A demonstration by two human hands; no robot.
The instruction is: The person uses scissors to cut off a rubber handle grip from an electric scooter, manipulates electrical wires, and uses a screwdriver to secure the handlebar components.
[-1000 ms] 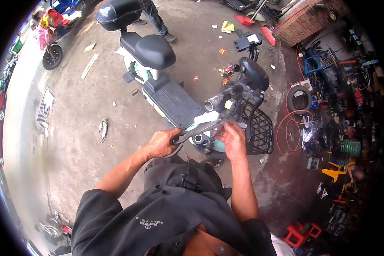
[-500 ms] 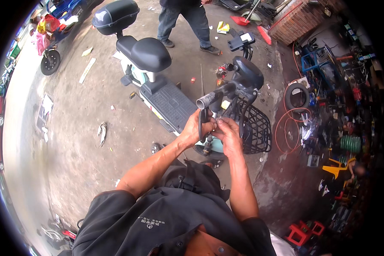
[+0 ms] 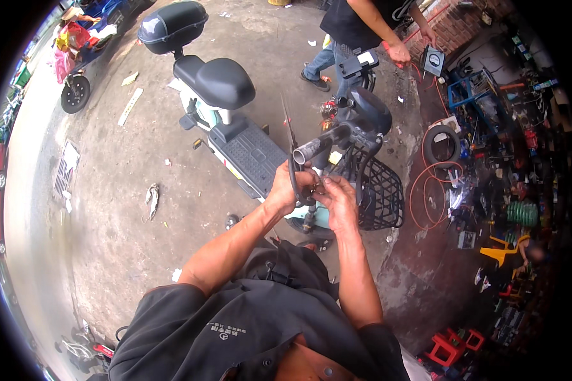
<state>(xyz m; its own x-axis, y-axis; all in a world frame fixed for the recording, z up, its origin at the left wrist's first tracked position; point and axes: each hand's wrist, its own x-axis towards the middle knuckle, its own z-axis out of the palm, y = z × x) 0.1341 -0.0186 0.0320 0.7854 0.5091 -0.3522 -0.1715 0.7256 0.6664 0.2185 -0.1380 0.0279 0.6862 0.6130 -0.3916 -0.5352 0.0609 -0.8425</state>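
Note:
An electric scooter with a light green body stands before me, its footboard (image 3: pixel 253 155) pointing up and left. Its handlebar tube (image 3: pixel 311 150) has a bare open end toward me. Just under that end, my left hand (image 3: pixel 290 188) is closed around a looped black cable (image 3: pixel 294 180). My right hand (image 3: pixel 338 202) meets it from the right, thumb and fingers pinched together close to the left fingertips. Whatever is between the right fingers is too small to make out. Beside the right hand hangs the black wire basket (image 3: pixel 380 197).
At the upper right another person's hand (image 3: pixel 398 53) grips something red; that person's other hand holds a grey box with a dial (image 3: pixel 432 61). An orange hose (image 3: pixel 419 197) and a tire (image 3: pixel 442 145) lie right, near a yellow chair (image 3: pixel 503 251) and red stools (image 3: pixel 448 346).
The other person has moved from the top middle to the upper right, with the grey dial box now in view. My hands stay under the tube end; the cable loop has shifted slightly left.

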